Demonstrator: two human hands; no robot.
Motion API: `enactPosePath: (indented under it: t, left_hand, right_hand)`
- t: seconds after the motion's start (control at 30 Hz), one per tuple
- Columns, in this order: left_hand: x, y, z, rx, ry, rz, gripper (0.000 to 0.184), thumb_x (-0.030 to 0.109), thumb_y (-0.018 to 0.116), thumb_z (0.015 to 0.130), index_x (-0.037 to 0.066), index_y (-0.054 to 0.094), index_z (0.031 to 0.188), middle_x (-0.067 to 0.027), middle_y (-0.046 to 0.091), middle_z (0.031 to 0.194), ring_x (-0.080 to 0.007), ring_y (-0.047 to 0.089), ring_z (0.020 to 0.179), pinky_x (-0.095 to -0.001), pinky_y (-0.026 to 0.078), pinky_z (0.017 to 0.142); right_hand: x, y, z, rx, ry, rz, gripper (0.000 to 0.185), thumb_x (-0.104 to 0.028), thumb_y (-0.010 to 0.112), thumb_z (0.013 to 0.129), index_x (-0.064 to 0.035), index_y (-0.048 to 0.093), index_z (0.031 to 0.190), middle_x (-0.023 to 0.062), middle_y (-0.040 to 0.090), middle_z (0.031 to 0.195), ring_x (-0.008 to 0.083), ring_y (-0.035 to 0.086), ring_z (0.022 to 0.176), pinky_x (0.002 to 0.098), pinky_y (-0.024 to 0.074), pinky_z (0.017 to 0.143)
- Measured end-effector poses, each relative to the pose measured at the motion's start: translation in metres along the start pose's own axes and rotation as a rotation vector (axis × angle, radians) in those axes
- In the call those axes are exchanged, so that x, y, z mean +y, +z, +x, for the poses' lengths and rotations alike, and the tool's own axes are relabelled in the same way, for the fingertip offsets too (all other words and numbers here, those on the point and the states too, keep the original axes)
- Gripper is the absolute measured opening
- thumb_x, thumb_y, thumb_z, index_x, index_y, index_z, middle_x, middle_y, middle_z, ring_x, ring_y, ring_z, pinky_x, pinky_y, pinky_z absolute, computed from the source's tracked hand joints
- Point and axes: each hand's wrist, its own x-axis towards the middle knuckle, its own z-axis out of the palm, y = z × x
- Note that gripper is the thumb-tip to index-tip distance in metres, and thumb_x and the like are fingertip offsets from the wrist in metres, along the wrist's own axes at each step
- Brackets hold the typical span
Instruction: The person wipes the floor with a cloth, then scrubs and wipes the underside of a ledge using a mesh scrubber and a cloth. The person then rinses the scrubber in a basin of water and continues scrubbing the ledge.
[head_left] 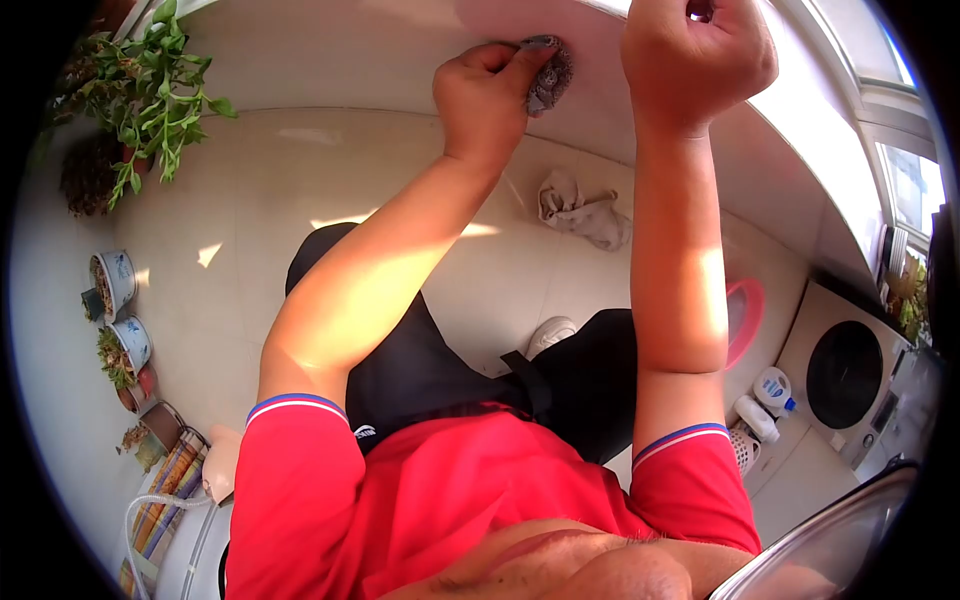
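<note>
My left hand [484, 108] pinches a grey wire scouring pad [549, 78], which rests against the pale panel [350, 50] in front of me. Curled into a fist, my right hand [700, 60] is raised by the white ledge at the top of the view. A small gap shows among its fingers; whatever they may hold is hidden. On the floor below and between my hands lies a crumpled greyish cloth [585, 212].
Leafy plants [165, 90] hang at the upper left, with potted plants [118, 283] below. At the right are a pink basin [745, 320], detergent bottles [773, 390] and a front-loading washing machine [845, 370]. Books [170, 490] and a clear hose stand lower left.
</note>
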Motion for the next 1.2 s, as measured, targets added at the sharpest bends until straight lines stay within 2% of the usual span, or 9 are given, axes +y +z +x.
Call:
enactPosePath:
  t: [0.37,0.43,0.47,0.57,0.6,0.7,0.83,1.1,1.2]
  left_hand:
    - [0.051,-0.003,0.007,-0.08,0.064,-0.105,0.032,0.025,0.077,0.088,-0.006,0.069,0.084,-0.0097,0.068,0.073,-0.0163,0.061,0.054,-0.0294,0.047,0.041]
    - [0.045,-0.005,0.005,-0.062,0.016,-0.076,0.033,0.025,0.076,0.089,-0.006,0.068,0.085,-0.0098,0.068,0.072,-0.0167,0.062,0.055,-0.0297,0.048,0.041]
    - [0.042,-0.006,0.005,0.006,0.023,-0.138,0.033,0.021,0.076,0.089,-0.006,0.067,0.073,-0.0095,0.064,0.062,-0.015,0.057,0.045,-0.0298,0.044,0.038]
    - [0.027,-0.04,0.023,0.135,0.127,-0.104,0.035,0.021,0.076,0.089,-0.006,0.065,0.071,-0.0084,0.062,0.059,-0.015,0.055,0.044,-0.0301,0.043,0.037]
    - [0.032,-0.058,0.03,0.184,0.101,-0.055,0.035,0.03,0.072,0.093,-0.004,0.065,0.085,-0.0061,0.064,0.071,-0.0161,0.058,0.055,-0.0325,0.047,0.043]
    - [0.046,-0.113,0.065,0.493,0.17,-0.094,0.035,0.035,0.068,0.095,0.001,0.061,0.089,-0.004,0.064,0.075,-0.0152,0.057,0.057,-0.0308,0.045,0.046]
    - [0.057,-0.148,0.09,0.72,0.013,-0.286,0.034,0.041,0.064,0.097,0.009,0.057,0.092,-0.0008,0.061,0.075,-0.0136,0.053,0.056,-0.0261,0.043,0.048]
    - [0.093,-0.141,0.09,0.508,0.182,-0.296,0.033,0.037,0.063,0.098,0.007,0.057,0.086,-0.0012,0.056,0.065,-0.0151,0.046,0.045,-0.0284,0.036,0.041]
    - [0.088,-0.126,0.078,0.457,0.092,-0.368,0.032,0.036,0.06,0.1,0.009,0.057,0.084,-0.0004,0.057,0.065,-0.0135,0.047,0.046,-0.0277,0.036,0.042]
  right_hand:
    - [0.003,0.001,-0.002,0.018,0.017,0.096,0.008,-0.006,0.061,0.076,-0.0035,0.061,0.069,0.0084,0.051,0.054,0.0195,0.049,0.045,0.0318,0.0411,0.048]
    - [0.003,-0.006,0.001,-0.029,0.038,0.022,0.007,-0.007,0.064,0.077,-0.0051,0.065,0.07,0.0043,0.054,0.056,0.0153,0.049,0.047,0.0287,0.0407,0.049]
    - [0.005,-0.012,0.002,-0.077,0.049,-0.019,0.006,-0.008,0.068,0.078,-0.0059,0.07,0.074,0.0,0.059,0.058,0.01,0.051,0.05,0.025,0.0411,0.051]
    - [0.008,-0.009,0.0,-0.081,0.109,0.017,0.007,-0.009,0.071,0.082,-0.0065,0.077,0.08,-0.0046,0.066,0.063,0.0036,0.054,0.055,0.0193,0.0428,0.054]
    - [0.004,-0.008,0.001,-0.065,0.118,0.032,0.007,-0.011,0.069,0.08,-0.0082,0.074,0.076,-0.0036,0.064,0.06,0.0061,0.055,0.053,0.0214,0.0436,0.054]
    - [-0.007,-0.006,0.004,-0.03,0.125,-0.005,0.008,-0.012,0.067,0.078,-0.0099,0.072,0.072,-0.0025,0.063,0.059,0.009,0.058,0.053,0.0235,0.0457,0.056]
    - [-0.003,-0.003,0.005,-0.053,0.103,-0.088,0.008,-0.012,0.067,0.078,-0.0105,0.072,0.072,-0.0028,0.064,0.06,0.0095,0.059,0.054,0.0237,0.0464,0.056]
    - [-0.008,-0.006,0.0,-0.087,0.099,-0.115,0.007,-0.01,0.067,0.078,-0.0081,0.072,0.074,-0.0014,0.064,0.061,0.0092,0.058,0.055,0.0236,0.0458,0.056]
    - [-0.007,-0.002,0.001,-0.045,0.091,-0.093,0.006,-0.009,0.067,0.078,-0.0077,0.073,0.076,-0.0014,0.062,0.06,0.0085,0.055,0.053,0.0231,0.0447,0.055]
